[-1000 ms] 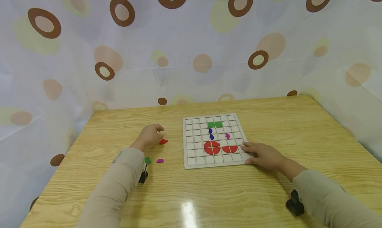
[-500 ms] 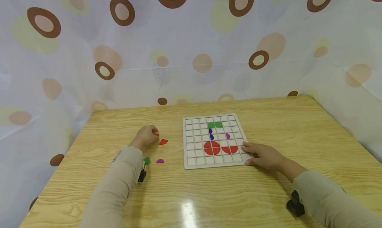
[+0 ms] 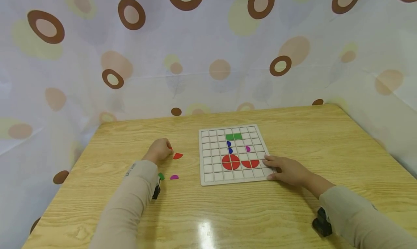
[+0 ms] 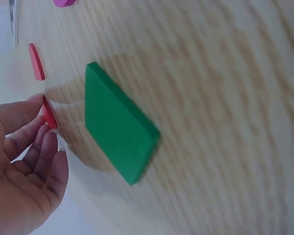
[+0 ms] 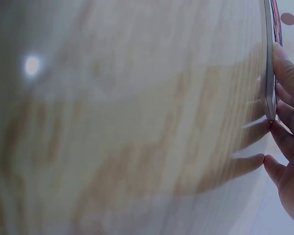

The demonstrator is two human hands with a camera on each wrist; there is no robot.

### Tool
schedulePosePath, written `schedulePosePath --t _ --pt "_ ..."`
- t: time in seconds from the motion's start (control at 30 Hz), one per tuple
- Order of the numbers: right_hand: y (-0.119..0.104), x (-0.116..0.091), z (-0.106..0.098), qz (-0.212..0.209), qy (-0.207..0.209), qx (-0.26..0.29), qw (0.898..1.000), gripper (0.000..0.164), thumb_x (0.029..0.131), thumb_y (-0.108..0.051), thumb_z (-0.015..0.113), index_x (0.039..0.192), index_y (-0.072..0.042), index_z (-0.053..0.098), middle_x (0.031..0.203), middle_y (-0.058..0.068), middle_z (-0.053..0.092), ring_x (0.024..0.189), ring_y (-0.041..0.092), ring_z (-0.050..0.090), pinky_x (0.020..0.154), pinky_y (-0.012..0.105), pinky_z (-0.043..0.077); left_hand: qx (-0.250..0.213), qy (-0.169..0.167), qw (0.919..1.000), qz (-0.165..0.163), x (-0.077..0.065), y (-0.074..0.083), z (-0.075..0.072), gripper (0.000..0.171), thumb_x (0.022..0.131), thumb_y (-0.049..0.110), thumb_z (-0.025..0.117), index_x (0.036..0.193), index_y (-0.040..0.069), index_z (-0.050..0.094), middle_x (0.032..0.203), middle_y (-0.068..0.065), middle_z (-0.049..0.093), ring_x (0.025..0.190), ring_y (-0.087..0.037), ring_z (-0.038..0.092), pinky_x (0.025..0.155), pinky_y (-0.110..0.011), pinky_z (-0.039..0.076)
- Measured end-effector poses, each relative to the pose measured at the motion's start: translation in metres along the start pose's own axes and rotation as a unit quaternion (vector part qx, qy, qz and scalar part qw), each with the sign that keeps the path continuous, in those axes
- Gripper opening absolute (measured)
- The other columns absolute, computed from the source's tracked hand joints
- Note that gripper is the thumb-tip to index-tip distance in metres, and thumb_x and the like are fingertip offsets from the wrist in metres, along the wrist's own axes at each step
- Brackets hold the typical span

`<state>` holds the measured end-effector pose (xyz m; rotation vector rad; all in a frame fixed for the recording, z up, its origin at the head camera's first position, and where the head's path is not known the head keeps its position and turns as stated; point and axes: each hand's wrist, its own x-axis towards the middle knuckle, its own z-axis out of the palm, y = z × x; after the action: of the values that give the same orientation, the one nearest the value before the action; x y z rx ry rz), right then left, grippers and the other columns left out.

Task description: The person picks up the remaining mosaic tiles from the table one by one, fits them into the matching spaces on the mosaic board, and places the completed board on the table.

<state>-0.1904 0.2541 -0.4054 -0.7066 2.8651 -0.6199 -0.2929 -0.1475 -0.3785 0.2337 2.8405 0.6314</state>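
Note:
In the head view my left hand [image 3: 159, 150] is over the table left of the board. It pinches a red quarter-circle piece [image 4: 49, 113] between thumb and fingertips, seen close up in the left wrist view. Another red quarter-circle piece [image 3: 177, 156] lies just beside that hand. My right hand [image 3: 290, 170] holds the near right corner of a white grid board [image 3: 208, 177], thumb and fingers set along its edges. On the board lie two green squares [image 3: 234, 136], two blue half circles [image 3: 230, 150], a magenta half circle [image 3: 248, 148], a red full circle [image 3: 230, 162] and a red half circle [image 3: 250, 164].
A green piece with slanted sides [image 4: 117, 125] lies under the left wrist, partly hidden by the sleeve in the head view. Close to it is a magenta half-circle piece [image 3: 174, 177]. A patterned curtain [image 3: 208, 53] borders the wooden table [image 3: 247, 212] at the back.
My left hand, with its fingers spread at first, has closed on a red quarter-circle piece and drawn slightly left and nearer. My right hand stays at the board's corner.

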Motion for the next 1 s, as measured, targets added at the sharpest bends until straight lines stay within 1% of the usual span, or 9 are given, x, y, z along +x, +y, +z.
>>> schedulePosePath --t 0.1,0.2,0.4,0.5,0.73,0.93,1.0 --pt "0.0002 0.0000 0.0005 0.002 0.001 0.000 1.000 0.061 0.077 -0.037 0.060 0.122 0.001 0.046 0.130 0.018 0.037 0.117 0.037 0.031 0.090 0.049 0.028 -0.005 0.002 1.0000 -0.001 -0.0003 0.0011 -0.0001 0.016 0.080 0.009 0.059 0.089 -0.004 0.054 0.090 -0.014 0.055 0.078 -0.023 0.048 0.069 -0.034 0.041" --pt "-0.0009 0.0004 -0.0003 0.004 0.000 0.000 1.000 0.060 0.077 -0.037 0.060 0.122 0.001 0.047 0.130 0.017 0.037 0.117 0.037 0.031 0.090 0.049 0.028 -0.012 0.011 0.9999 0.003 -0.0007 -0.0004 0.0000 0.015 0.079 0.008 0.060 0.085 -0.004 0.052 0.085 -0.014 0.053 0.076 -0.024 0.047 0.069 -0.034 0.040" --pt "-0.0022 0.0004 -0.0010 0.003 0.000 -0.002 1.000 0.060 0.077 -0.037 0.060 0.122 0.001 0.047 0.130 0.018 0.037 0.117 0.037 0.032 0.091 0.049 0.027 -0.018 0.037 0.9991 0.007 0.0007 -0.0052 0.0017 0.017 0.077 0.009 0.064 0.080 -0.001 0.051 0.078 -0.010 0.051 0.071 -0.022 0.045 0.066 -0.032 0.039" --pt "-0.0014 0.0003 -0.0007 0.001 -0.001 -0.003 1.000 0.061 0.077 -0.037 0.060 0.122 0.001 0.046 0.130 0.018 0.037 0.117 0.037 0.031 0.091 0.049 0.027 -0.031 0.051 0.9982 0.006 0.0008 -0.0062 0.0023 0.017 0.075 0.009 0.066 0.078 0.000 0.052 0.077 -0.010 0.052 0.070 -0.021 0.044 0.064 -0.031 0.039" --pt "-0.0008 0.0002 -0.0005 0.007 -0.003 -0.003 1.000 0.060 0.077 -0.037 0.060 0.122 0.001 0.047 0.130 0.017 0.037 0.117 0.037 0.032 0.091 0.049 0.028 -0.091 0.063 0.9938 -0.001 -0.0017 -0.0081 0.0035 0.012 0.079 0.006 0.061 0.082 0.000 0.052 0.081 -0.010 0.053 0.072 -0.020 0.045 0.062 -0.029 0.038" --pt "-0.0004 0.0003 -0.0002 0.003 -0.001 -0.006 1.000 0.060 0.077 -0.036 0.060 0.122 0.001 0.047 0.130 0.018 0.037 0.117 0.037 0.032 0.090 0.049 0.028 -0.101 0.068 0.9924 0.020 -0.0049 -0.0072 0.0026 0.008 0.081 0.006 0.058 0.085 0.000 0.053 0.082 -0.010 0.058 0.072 -0.020 0.049 0.060 -0.028 0.038" --pt "-0.0003 0.0003 -0.0001 0.002 -0.001 -0.005 1.000 0.060 0.077 -0.036 0.061 0.122 0.001 0.047 0.129 0.018 0.037 0.117 0.037 0.032 0.090 0.049 0.028 -0.112 0.065 0.9912 0.027 -0.0062 -0.0048 0.0028 0.006 0.082 0.004 0.055 0.086 0.000 0.053 0.083 -0.012 0.058 0.072 -0.021 0.051 0.060 -0.028 0.040"
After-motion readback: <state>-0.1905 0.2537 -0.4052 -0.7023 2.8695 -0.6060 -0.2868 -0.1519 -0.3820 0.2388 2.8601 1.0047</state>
